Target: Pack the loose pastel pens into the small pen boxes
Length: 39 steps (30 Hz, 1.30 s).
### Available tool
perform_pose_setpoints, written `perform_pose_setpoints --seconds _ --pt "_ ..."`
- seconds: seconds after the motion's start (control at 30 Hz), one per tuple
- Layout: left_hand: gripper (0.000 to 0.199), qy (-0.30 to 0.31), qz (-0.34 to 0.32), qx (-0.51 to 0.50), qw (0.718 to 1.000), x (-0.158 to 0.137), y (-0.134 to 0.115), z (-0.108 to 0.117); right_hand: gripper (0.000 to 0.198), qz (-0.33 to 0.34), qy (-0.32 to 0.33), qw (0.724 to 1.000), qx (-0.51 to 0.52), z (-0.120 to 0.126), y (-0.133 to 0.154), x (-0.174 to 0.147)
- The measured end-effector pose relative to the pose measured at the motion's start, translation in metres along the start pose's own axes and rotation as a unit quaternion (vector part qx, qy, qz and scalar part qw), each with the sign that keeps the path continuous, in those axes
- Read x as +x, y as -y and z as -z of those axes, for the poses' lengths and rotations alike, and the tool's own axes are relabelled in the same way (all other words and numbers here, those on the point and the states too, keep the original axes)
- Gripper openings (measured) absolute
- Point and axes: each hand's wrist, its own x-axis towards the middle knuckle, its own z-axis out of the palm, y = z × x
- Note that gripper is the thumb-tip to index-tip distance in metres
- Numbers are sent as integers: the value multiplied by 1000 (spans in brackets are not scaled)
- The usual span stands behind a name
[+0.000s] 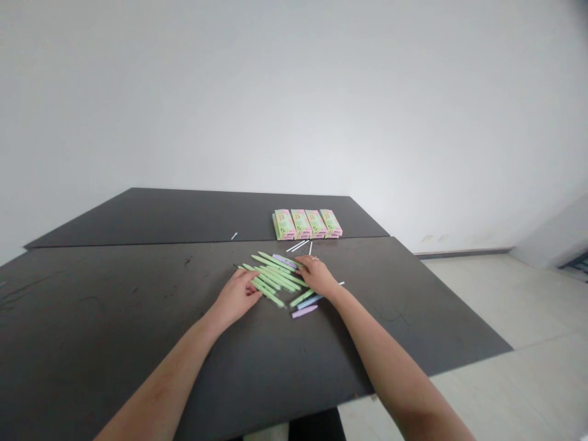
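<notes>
Light green pens [279, 277], several of them, lie slanted side by side in a loose pile on the dark table. My left hand [236, 297] rests at the pile's left end, fingers apart and touching the pens. At the upper right, my right hand [316, 274], with a ring on one finger, has its fingers curled over the end of a green pen; the fingertips are partly hidden. A purple pen [283, 261] lies among the green ones. Below my right hand are a blue pen [309, 302] and another purple pen [304, 312].
Behind the pile stand several green and pink boxes [307, 225] in a row. Thin white sticks [297, 246] lie before them, and a small white piece [234, 236] lies farther left. A seam crosses the dark table [114, 306]; a white wall rises behind it.
</notes>
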Motion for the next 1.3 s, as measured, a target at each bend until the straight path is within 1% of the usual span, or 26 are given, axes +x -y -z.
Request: perform_pose_setpoints --seconds 0.1,0.17,0.27,0.4,0.5,0.63,0.77,1.03,1.17,1.3 --pt "33 -2 -21 14 1000 0 2 -1 46 -5 -14 1000 -16 8 -11 9" --pt "32 -3 -32 30 999 0 3 -1 50 -1 -13 999 -34 14 -20 19" --pt "29 2 -43 51 998 0 3 0 58 9 6 998 -58 17 -29 36" --pt "26 11 -63 76 995 -1 3 -1 64 31 41 995 -81 12 -33 54" --pt "26 14 -77 83 994 -1 4 -1 60 40 57 993 -97 6 -34 64" --pt "23 17 -86 96 991 -2 1 -2 42 39 68 990 -116 3 -34 73" --pt "20 23 -91 105 990 -3 -3 -3 30 30 68 989 -131 6 -29 75" --pt "16 11 -103 107 989 -3 -10 -7 23 27 75 987 -137 9 -16 69" --pt "18 8 -102 105 989 -3 -9 -9 26 27 62 989 -133 9 -5 72" --pt "27 10 -90 85 992 -6 -10 -10 31 58 39 991 -112 0 23 93"
